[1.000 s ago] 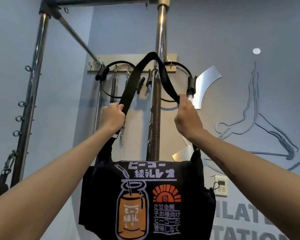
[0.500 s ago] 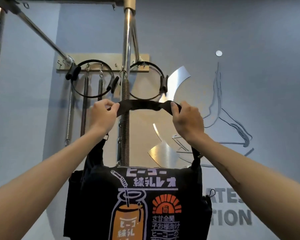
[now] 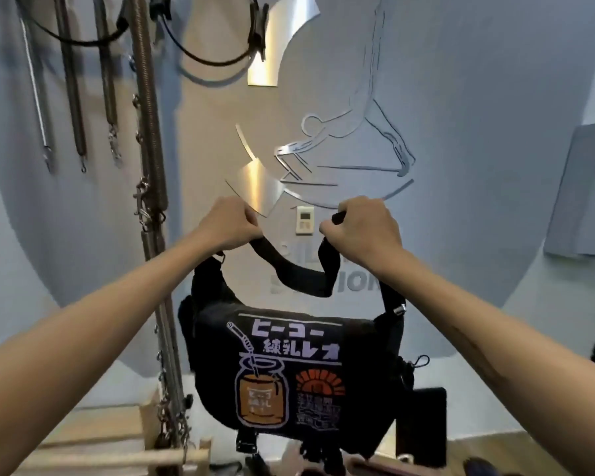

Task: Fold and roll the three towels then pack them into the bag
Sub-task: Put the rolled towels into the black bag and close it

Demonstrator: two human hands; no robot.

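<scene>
A black messenger bag (image 3: 289, 369) with a printed orange jar and white lettering hangs in the air in front of me. Its black shoulder strap (image 3: 298, 276) sags in a loop between my hands. My left hand (image 3: 229, 223) grips the strap's left part and my right hand (image 3: 361, 230) grips its right part, both at about chest height above the bag. The bag's flap faces me and looks closed. No towels show in the head view.
A metal upright with a long spring (image 3: 148, 132) and chains stands left of the bag. Hooked springs and black rings (image 3: 73, 80) hang on the grey wall. A wooden frame (image 3: 117, 451) lies at lower left. A dark flat object (image 3: 426, 424) stands behind the bag.
Both hands have come down with the strap, which was lifted off the metal post and now sags slack. The bag hangs lower, and my view has tilted downward.
</scene>
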